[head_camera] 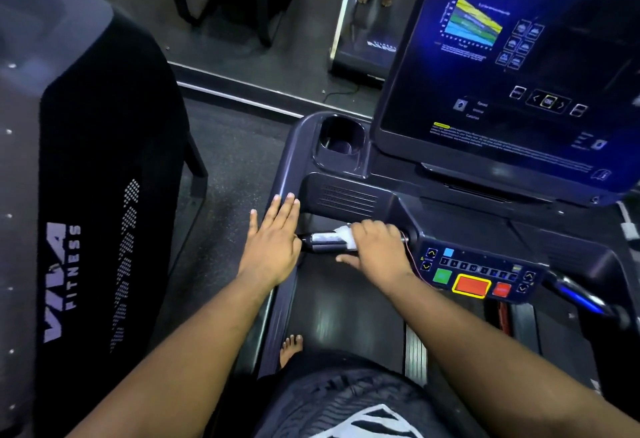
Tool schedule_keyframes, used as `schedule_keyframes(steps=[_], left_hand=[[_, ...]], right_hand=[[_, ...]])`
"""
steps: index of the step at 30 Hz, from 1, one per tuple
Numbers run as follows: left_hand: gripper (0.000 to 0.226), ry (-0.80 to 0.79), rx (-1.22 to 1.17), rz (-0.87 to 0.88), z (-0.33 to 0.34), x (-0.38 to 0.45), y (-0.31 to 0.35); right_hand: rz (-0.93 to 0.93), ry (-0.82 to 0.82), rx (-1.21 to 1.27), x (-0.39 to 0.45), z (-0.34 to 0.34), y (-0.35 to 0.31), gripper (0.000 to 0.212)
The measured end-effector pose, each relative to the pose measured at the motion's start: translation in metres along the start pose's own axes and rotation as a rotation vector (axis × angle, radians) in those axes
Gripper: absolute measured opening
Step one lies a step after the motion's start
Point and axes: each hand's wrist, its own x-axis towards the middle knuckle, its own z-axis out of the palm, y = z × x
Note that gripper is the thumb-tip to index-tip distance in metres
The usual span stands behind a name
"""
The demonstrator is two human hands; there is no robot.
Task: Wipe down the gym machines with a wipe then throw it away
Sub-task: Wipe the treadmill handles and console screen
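A: Head view shows the right hand (375, 252) curled over a crumpled white wipe (343, 235), pressing it around the short chrome handlebar (323, 242) of the dark grey treadmill (346, 191); why this grip?

B: I think wrapping lets the wipe clean all sides of the bar in one rub; the left hand (275, 235) lies flat with straight fingers on the side rail, holding nothing, probably for balance

A: And the wipe?

B: Small, bunched, mostly hidden under the fingers; only one white corner shows
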Motion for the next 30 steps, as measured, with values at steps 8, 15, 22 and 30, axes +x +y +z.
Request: schedule_keyframes(steps=[8, 15, 22, 30], left_hand=[[0.073, 0.008, 0.001, -0.003, -0.002, -0.001, -0.001], [0.072, -0.015, 0.013, -0.007, -0.001, -0.007, 0.000], [0.075, -0.028, 0.006, -0.057, -0.007, -0.004, 0.006], [0.080, -0.008, 0.071, -0.088, -0.021, 0.047, 0.009]], right_hand=[[-0.015, -0.002, -0.027, 0.012, -0.001, -0.023, 0.067], [-0.366, 0.002, 0.371, 0.001, 0.000, -0.013, 0.056], [-0.168, 0.072, 0.673, 0.014, -0.047, 0.012, 0.046], [-0.037, 0.272, 0.561, 0.145, -0.087, -0.011, 0.039]])
